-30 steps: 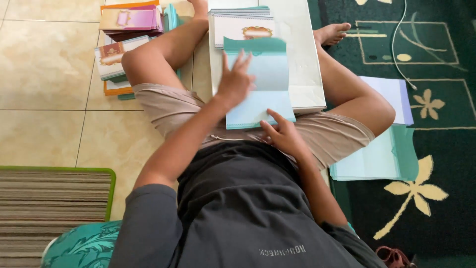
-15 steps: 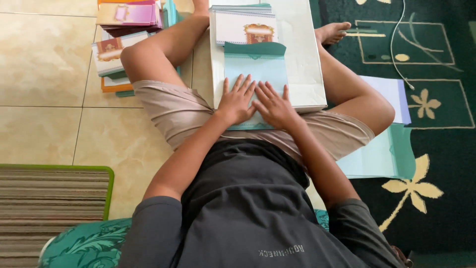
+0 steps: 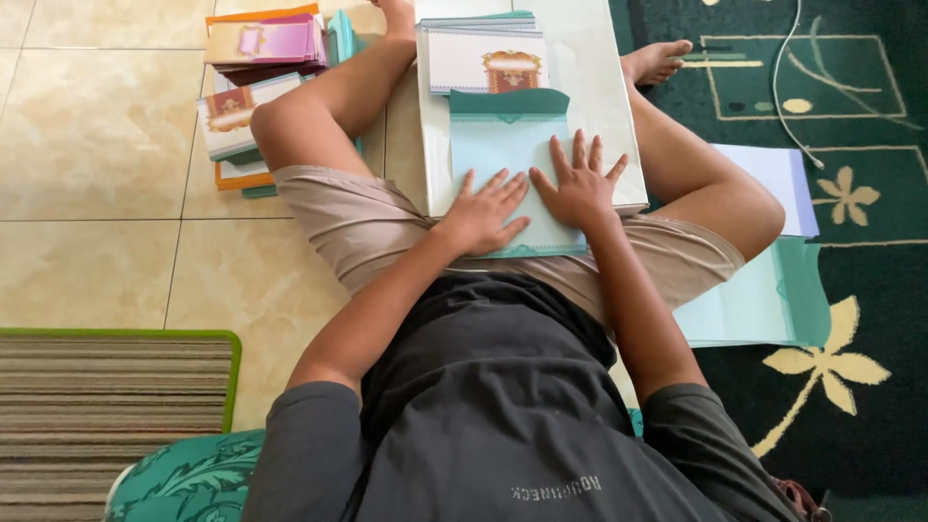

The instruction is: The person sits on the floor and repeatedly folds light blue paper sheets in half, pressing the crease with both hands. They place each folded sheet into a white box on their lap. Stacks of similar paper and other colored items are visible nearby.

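I sit cross-legged with a white board point(image 3: 607, 116) across my lap. A light teal envelope point(image 3: 503, 150) with a dark green flap lies on it. My left hand point(image 3: 483, 210) and my right hand point(image 3: 577, 184) both press flat on the envelope's lower part, fingers spread, gripping nothing. A stack of white cards with an ornate brown and gold emblem point(image 3: 485, 60) lies just beyond the envelope on the board.
Piles of cards and coloured envelopes point(image 3: 261, 58) sit on the tiled floor at my left knee. More teal envelopes point(image 3: 764, 300) and white sheets point(image 3: 778, 179) lie on the green carpet at my right. A white cable point(image 3: 788, 87) and a striped mat point(image 3: 106, 406) lie nearby.
The envelope, lifted by my left hand a second ago, now lies flat on the board. Both hands have come down and spread across it, the right sliding up and to the right.
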